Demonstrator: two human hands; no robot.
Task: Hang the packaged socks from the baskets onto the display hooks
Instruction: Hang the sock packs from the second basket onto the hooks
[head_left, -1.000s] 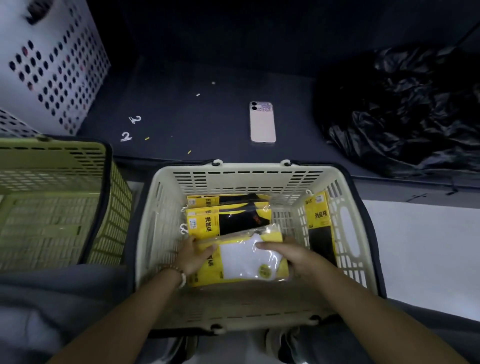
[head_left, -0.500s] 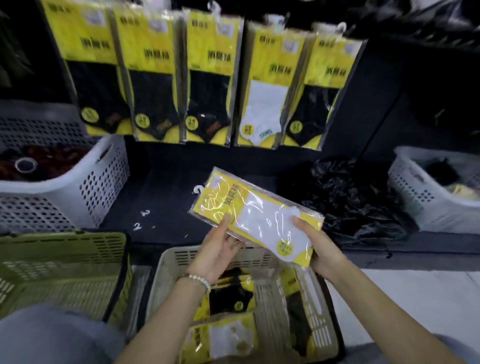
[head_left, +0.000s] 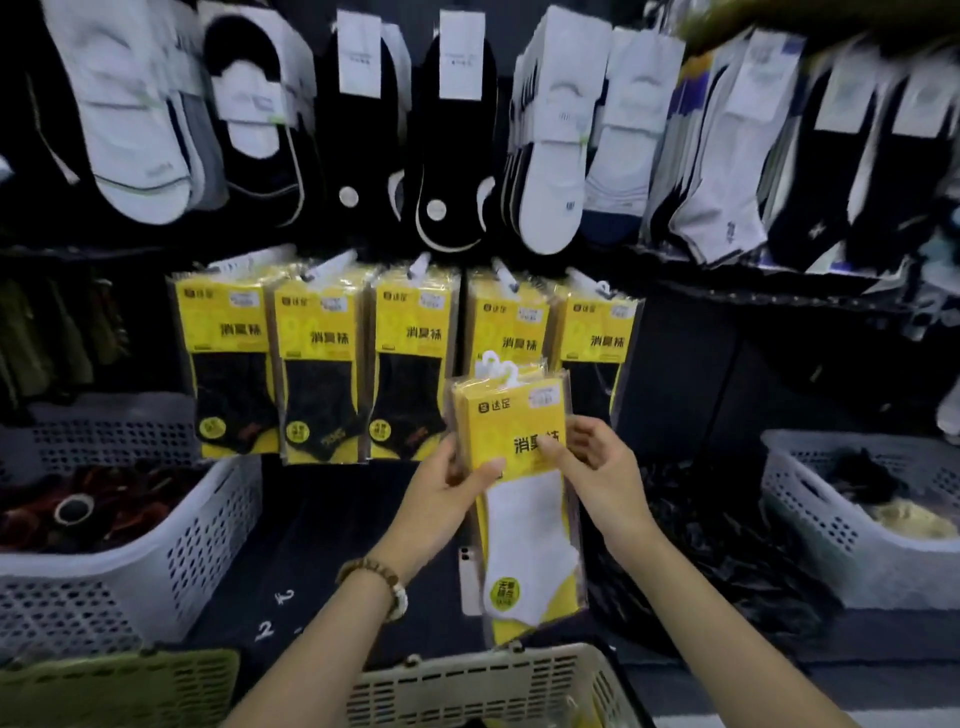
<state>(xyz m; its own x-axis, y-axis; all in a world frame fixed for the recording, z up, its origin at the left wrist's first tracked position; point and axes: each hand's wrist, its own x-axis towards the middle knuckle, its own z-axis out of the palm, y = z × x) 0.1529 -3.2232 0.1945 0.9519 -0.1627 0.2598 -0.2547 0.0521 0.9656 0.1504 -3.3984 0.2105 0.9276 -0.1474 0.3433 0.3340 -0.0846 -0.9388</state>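
Observation:
I hold a yellow packet of white socks upright in front of the display. My left hand grips its left edge, thumb across the front. My right hand pinches its right edge near the printed label. The packet's white plastic hanger points up, just below the fourth stack of hanging yellow packets. A row of several yellow sock packets hangs on the hooks behind. The cream basket sits below my arms at the bottom edge.
A green basket is at bottom left. White perforated bins stand at left and right. A phone lies on the dark shelf, partly behind the packet. Black plastic wrap lies to the right. Loose socks hang above.
The packet came out of the cream basket, rose and turned from tilted to upright, hanger on top. My view lifted from the basket to the display wall.

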